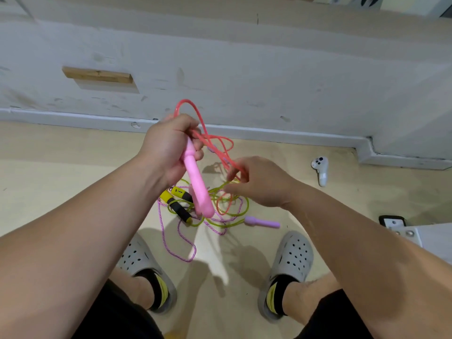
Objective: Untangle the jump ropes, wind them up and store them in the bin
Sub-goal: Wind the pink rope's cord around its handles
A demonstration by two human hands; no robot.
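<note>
Above the floor tangle [227, 216] we see the left hand [168, 145] gripping the pink handles [195, 177]. The coral rope [215, 140] loops from it to the blurred right hand [259, 182], which pinches it. A lilac handle [261, 221] lies at the tangle's right edge, and a white controller [321, 168] lies farther right.

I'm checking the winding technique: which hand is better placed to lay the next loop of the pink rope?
Likely the right. The left hand is busy gripping the handle and the rope coils; the right hand pinches the loose strand beside them, free to swing it over.
</note>
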